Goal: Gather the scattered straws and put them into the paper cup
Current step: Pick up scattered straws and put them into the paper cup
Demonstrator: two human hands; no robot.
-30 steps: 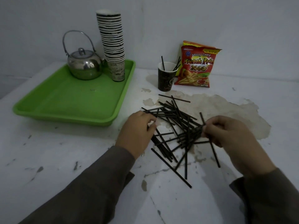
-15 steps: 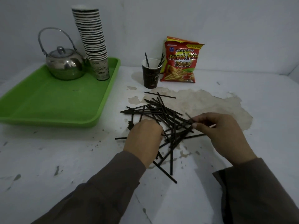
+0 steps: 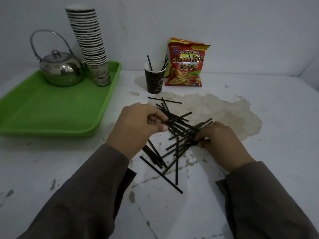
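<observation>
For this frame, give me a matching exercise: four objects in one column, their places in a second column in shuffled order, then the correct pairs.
Things:
1. kettle
2. snack bag
3. dark paper cup
4. loose straws

Places:
A. leaning at the wall, right of the dark cup
B. on the table between the left hand and right hand
C. on the green tray, beside the cup stack
D. standing on the table, a few straws inside

Pairs: 1-C, 2-A, 3-D, 4-B

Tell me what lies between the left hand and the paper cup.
In the head view, a few loose black straws on bare white table; left hand, paper cup.
</observation>
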